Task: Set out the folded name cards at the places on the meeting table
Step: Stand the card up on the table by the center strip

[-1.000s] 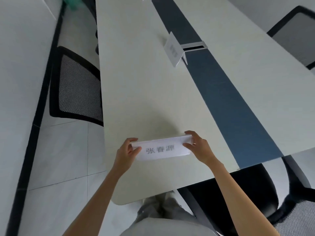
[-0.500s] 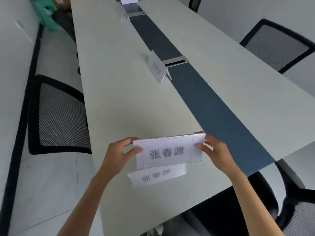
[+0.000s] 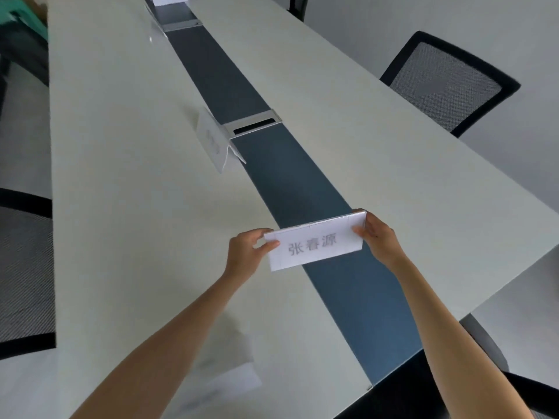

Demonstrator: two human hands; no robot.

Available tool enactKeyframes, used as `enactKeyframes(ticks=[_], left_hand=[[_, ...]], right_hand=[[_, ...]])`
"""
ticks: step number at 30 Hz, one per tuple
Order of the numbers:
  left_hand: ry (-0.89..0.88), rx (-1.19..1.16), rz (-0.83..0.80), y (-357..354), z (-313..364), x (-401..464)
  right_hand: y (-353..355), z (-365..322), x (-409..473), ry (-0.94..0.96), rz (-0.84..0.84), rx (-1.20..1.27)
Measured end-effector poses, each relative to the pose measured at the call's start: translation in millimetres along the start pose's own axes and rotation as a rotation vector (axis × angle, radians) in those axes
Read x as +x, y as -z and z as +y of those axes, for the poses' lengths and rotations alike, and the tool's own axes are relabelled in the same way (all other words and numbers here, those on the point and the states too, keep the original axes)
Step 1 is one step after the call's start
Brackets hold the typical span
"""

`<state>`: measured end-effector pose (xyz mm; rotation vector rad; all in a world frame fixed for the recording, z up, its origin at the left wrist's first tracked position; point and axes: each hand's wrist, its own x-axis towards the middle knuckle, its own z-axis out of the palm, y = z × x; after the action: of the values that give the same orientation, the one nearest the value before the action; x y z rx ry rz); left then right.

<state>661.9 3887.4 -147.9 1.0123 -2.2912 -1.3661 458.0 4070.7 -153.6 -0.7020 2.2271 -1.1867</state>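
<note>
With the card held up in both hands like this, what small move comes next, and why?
Probably lower the name card onto the table and stand it up. Both the left hand and right hand pinch its ends above the blue centre strip, while another card already stands farther along.

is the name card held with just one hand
No, the left hand and the right hand each pinch one end of the name card.
</note>
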Motion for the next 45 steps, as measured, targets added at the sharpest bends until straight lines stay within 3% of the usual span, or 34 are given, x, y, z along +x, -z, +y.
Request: enactKeyframes(ticks=[14,20,26,38,42,45], left_hand=[[0.157,0.027,0.013,-63,-11,30],[0.441,-0.140,0.058,-73,-4,15],[0.350,-0.159,-0.117,-80,-7,2],[0.342,-0.354,-0.035,-52,2,108],[0.508,-0.361,0.038,-46,-8,143],[0.538,-0.327,0.057,-40,-19,164]], right_hand=[[-1,50,44,-0.122,0.048,0.026],[-9,67,17,-0.164,0.158,0.137],[-23,71,13,-0.184,0.155,0.203],[-47,23,145,-0.192,0.059,0.195],[-57,11,192,-0.197,0.006,0.200],[-61,5,221,-0.192,-0.019,0.204]])
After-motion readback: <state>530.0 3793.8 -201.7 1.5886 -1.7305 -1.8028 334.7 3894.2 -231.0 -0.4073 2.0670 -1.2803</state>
